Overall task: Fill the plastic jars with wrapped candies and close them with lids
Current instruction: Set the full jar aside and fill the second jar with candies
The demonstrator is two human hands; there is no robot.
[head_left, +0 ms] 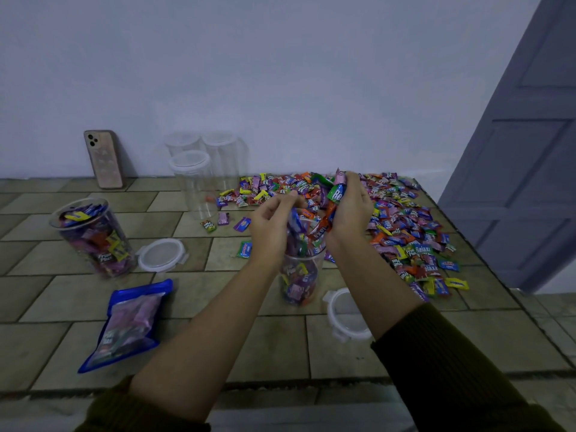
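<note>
A clear plastic jar (299, 282) stands in the middle of the tiled surface, packed with wrapped candies heaped above its rim. My left hand (271, 226) and my right hand (349, 210) cup a bunch of candies (314, 226) over its mouth; the right also holds a green-and-blue one (338, 191). A large heap of loose candies (405, 232) lies to the right. A second filled jar (93, 238) without a lid stands at the left. One lid (160, 254) lies beside it, another lid (346, 316) under my right forearm.
Three empty clear jars (199, 169) stand at the back by the wall. A phone (104, 159) leans on the wall at the left. A blue candy bag (131, 322) lies front left. A door (536, 151) stands at the right, past the surface's edge.
</note>
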